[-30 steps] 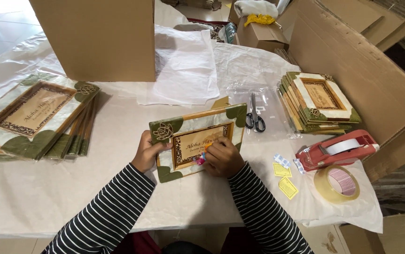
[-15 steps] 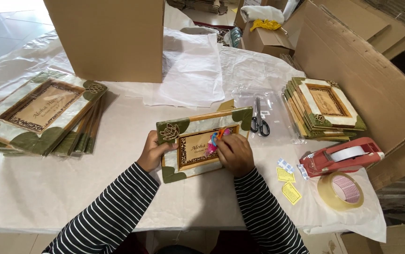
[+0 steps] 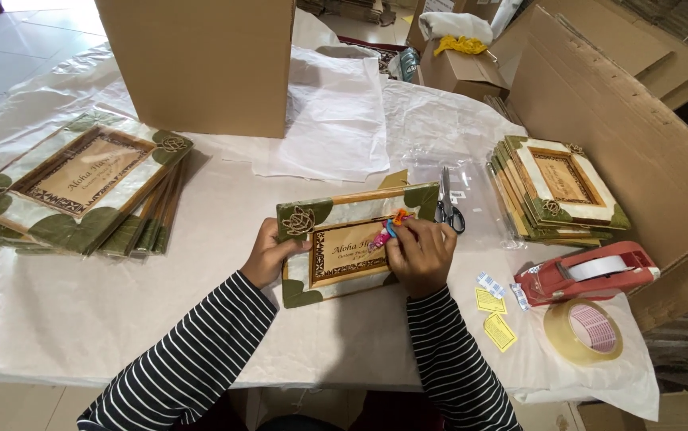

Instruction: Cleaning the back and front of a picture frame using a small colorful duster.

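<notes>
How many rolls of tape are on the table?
2. One roll of tape lies flat near the table's right front corner; a second sits in the red tape dispenser just behind it. Others may be hidden among the cardboard boxes.

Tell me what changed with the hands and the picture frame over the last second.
The right hand moved from the lower edge of the picture frame up over its middle, and a small pink, orange and blue piece now shows at its fingertips. The left hand kept hold of the frame's left side. The scissors, tape dispenser and frame stacks stayed put.
</notes>
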